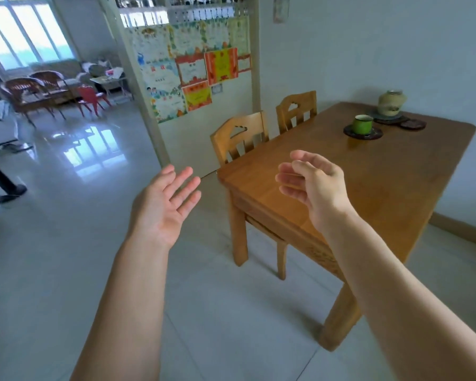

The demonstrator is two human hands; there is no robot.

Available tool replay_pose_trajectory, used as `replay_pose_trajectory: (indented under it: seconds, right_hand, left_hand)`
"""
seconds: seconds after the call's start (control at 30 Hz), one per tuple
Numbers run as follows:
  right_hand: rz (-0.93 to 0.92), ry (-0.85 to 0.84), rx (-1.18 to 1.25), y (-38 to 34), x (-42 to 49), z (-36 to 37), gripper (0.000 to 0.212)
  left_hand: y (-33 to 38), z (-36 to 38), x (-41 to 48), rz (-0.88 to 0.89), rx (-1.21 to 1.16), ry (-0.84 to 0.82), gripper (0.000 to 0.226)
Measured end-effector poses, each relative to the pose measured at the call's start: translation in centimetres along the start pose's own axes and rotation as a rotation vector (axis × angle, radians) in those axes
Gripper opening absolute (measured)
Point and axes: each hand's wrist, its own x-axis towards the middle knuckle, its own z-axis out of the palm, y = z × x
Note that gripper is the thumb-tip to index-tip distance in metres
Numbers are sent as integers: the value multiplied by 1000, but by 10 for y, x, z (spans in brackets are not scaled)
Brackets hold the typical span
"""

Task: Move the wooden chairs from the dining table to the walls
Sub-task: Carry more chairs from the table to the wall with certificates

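A wooden dining table (390, 171) fills the right half of the view. Two wooden chairs are pushed in along its far left side: the nearer chair (239, 138) and a farther chair (296, 111), only their backs showing. A third chair's legs and seat (280, 254) show under the table's near end. My left hand (165, 204) is held palm up over the floor, left of the table corner, fingers apart and empty. My right hand (313, 185) hovers above the tabletop with loosely curled fingers, holding nothing.
A green mug (362, 124) on a dark coaster and a ceramic jar (392, 103) stand at the table's far end. A partition (193, 78) covered in posters stands behind the chairs. Wicker chairs (33, 92) and a red chair (90, 99) stand in the far room on glossy tiles.
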Motion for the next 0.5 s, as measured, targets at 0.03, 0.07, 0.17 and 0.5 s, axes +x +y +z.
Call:
replay_pose_trajectory:
  seconds: [0.03,0.07,0.17,0.5]
  right_hand:
    - [7,-9,-2,3,3,12,16]
    - [11,-19,-4,7,7,24,16]
    - [20,-52,-5,16,22,58,17]
    - [31,-127,27,45,122,166,15]
  left_hand:
    - [7,-10,6,8,-8,12,27]
    - [13,-19,11,13,-15,24,25]
    - [27,-44,31,28,-36,43,22]
    - [69,-79,144,83,-36,42,30]
